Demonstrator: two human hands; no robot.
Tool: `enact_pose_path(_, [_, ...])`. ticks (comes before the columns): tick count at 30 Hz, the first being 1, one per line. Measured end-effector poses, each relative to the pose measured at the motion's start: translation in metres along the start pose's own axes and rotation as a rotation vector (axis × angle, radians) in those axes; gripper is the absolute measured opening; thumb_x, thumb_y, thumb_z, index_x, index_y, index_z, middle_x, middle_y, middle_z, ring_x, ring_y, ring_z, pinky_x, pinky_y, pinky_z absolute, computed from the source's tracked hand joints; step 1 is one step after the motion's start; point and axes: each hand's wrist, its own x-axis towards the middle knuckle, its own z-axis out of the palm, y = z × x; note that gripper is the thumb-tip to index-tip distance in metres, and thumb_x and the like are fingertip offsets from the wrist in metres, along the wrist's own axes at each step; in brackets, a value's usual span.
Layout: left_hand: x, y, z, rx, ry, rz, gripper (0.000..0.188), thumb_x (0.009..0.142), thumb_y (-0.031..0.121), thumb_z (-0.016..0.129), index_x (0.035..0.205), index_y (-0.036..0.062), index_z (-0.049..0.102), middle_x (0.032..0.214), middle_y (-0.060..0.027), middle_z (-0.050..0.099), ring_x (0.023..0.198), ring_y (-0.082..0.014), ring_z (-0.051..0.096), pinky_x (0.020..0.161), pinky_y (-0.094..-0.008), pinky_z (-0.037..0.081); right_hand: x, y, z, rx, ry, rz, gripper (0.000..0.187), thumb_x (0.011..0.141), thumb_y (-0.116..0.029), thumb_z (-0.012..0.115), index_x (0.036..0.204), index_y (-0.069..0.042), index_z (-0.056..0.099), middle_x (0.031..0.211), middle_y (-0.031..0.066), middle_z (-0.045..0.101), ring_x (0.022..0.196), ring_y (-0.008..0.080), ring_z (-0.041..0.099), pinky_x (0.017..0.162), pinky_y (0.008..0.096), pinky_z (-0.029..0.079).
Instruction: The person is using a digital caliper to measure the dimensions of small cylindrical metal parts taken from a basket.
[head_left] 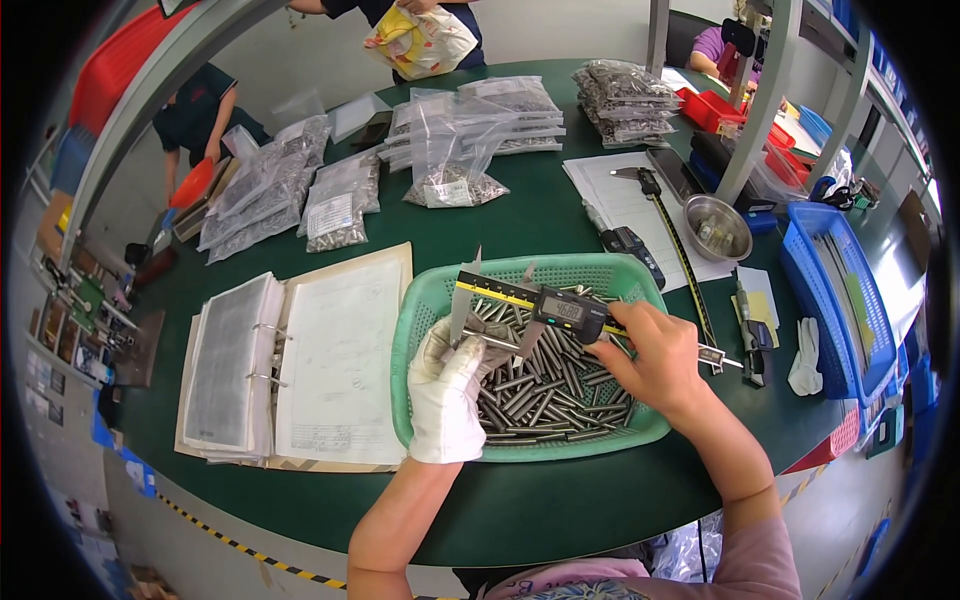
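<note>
My left hand (446,400), in a white glove, pinches a slim metal pin (494,341) between thumb and fingers. That pin lies between the jaws of a digital caliper (566,311), whose small screen faces up. My bare right hand (655,362) is closed round the caliper's right end, thumb underneath near the slider. Both hands are above a green plastic basket (401,385) holding many loose steel pins (548,395). Whether both jaws touch the pin's ends is hard to make out.
An open binder (340,370) lies left of the basket. Bagged parts (265,185) are stacked behind. To the right are a second caliper (675,235), micrometers (630,248), a metal bowl (717,227), a white glove (804,358) and a blue basket (835,300). Other people stand or sit beyond the table.
</note>
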Motion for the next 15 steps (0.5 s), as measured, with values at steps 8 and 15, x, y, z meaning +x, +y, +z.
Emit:
enact_pose_path(8, [0.0023, 0.002, -0.0036, -0.004, -0.024, 0.003, 0.025, 0.083, 0.005, 0.055, 0.108, 0.0036, 0.05, 0.096, -0.0119, 0.062, 0.085, -0.0215, 0.061, 0.081, -0.0399, 0.049, 0.0018, -0.0009, -0.0018, -0.034, -0.022, -0.019, 0.035, 0.07, -0.027, 0.073, 0.092, -0.005, 0.057, 0.065, 0.0059, 0.055, 0.048, 0.0245, 0.054, 0.043, 0.0328, 0.042])
enact_pose_path(15, [-0.0004, 0.0084, -0.0041, -0.018, -0.058, -0.041, 0.04, 0.08, 0.01, 0.06, 0.115, 0.0013, 0.044, 0.104, -0.0108, 0.058, 0.099, -0.0196, 0.056, 0.088, -0.0379, 0.044, 0.0016, -0.001, 0.0015, -0.043, 0.032, -0.047, 0.034, 0.069, -0.035, 0.074, 0.082, -0.008, 0.058, 0.061, 0.0039, 0.054, 0.047, 0.0231, 0.053, 0.043, 0.032, 0.041])
